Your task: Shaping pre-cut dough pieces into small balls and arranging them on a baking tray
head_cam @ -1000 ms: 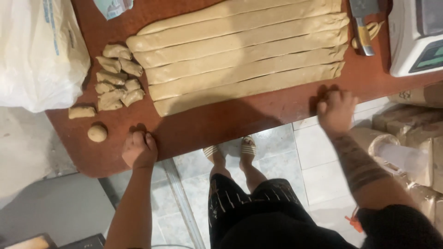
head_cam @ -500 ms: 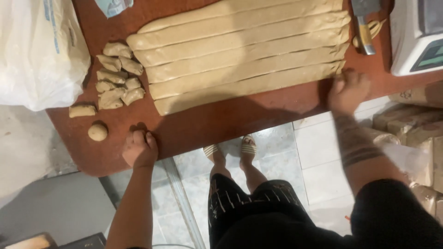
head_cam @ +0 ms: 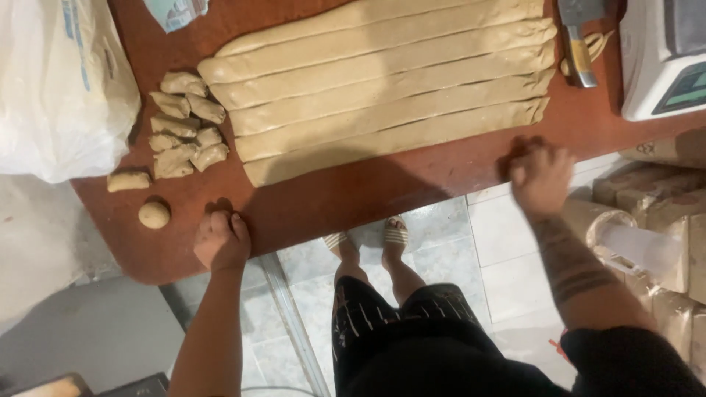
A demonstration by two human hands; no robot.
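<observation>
Left hand (head_cam: 221, 240) cupped closed, contents hidden; right hand (head_cam: 542, 175) curled on red-brown tabletop (head_cam: 368, 192). Roll with light circular pressure, matching the small round dough ball (head_cam: 154, 214).

Looking straight down at a reddish-brown table (head_cam: 412, 184) with a big slab of dough cut into long strips (head_cam: 382, 88) lying side by side. Left hand (head_cam: 220, 239) is curled into a loose fist, pressing down near the table's front edge, close to a small dough ball (head_cam: 154, 214). Right hand (head_cam: 543, 175) rests on the table edge just below the strips' right end, a bit blurred. A pile of cut dough chunks (head_cam: 182, 125) sits left of the strips, a white plastic bag (head_cam: 59, 88) beyond that. A scraper (head_cam: 579, 37) and a white scale (head_cam: 662, 59) are top right.
</observation>
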